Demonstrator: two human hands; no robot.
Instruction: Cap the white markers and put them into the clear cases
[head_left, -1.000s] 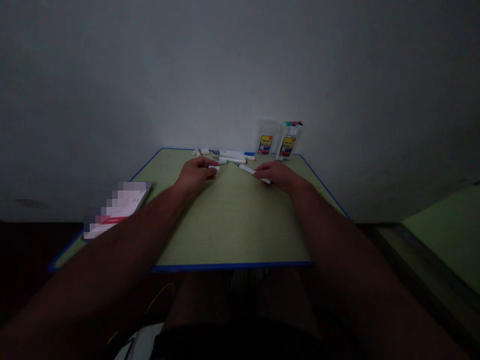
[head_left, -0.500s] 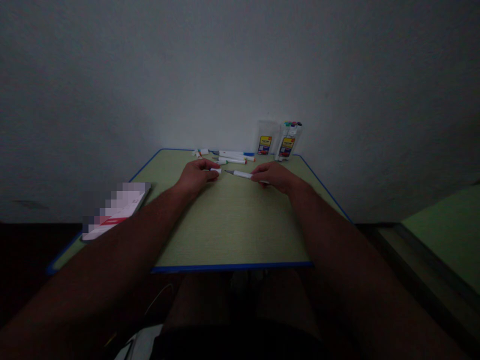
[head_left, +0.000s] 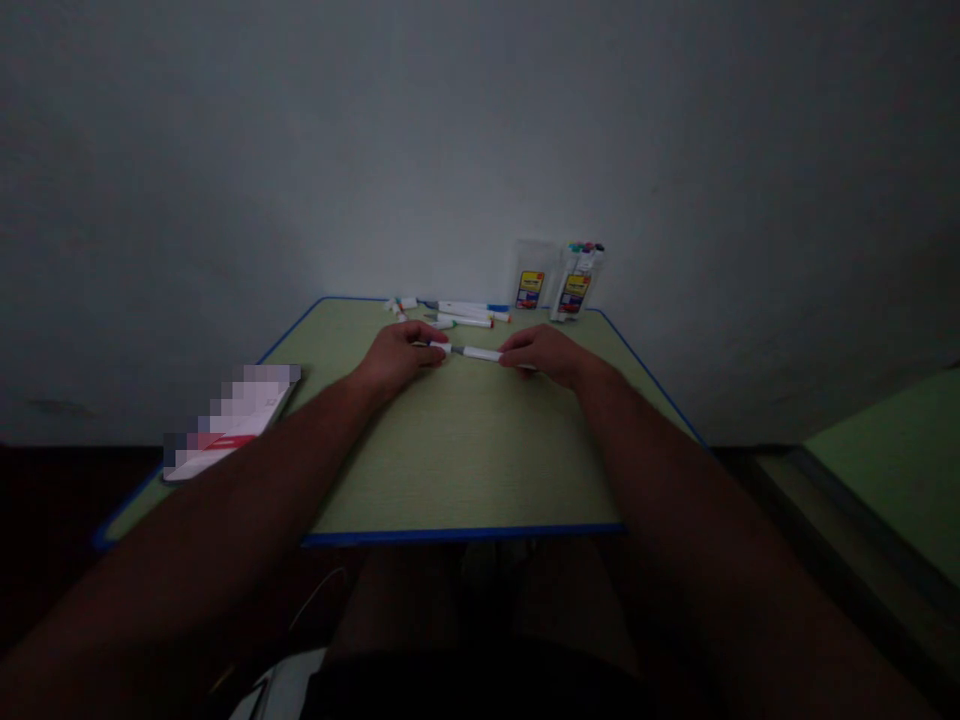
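Between the fingertips of my left hand (head_left: 397, 356) is a white marker cap (head_left: 442, 347), its open end turned to the right. My right hand (head_left: 544, 352) is closed round the barrel of a white marker (head_left: 481, 354), which points left. The marker's grey tip end meets the mouth of the cap; how deep the tip sits inside is too small to tell. Just behind my hands lie several white markers (head_left: 465, 314), and some loose caps (head_left: 407, 303) are at their left.
At the back right stand a clear plastic case (head_left: 530, 275) and a second case (head_left: 576, 283) filled with markers. A flat white and red item (head_left: 247, 420), partly pixelated, lies at the left of the blue-edged table (head_left: 465, 450). A wall rises behind.
The cap in my left hand has moved right, and the marker has shifted slightly left. The gap between tip and cap has closed.
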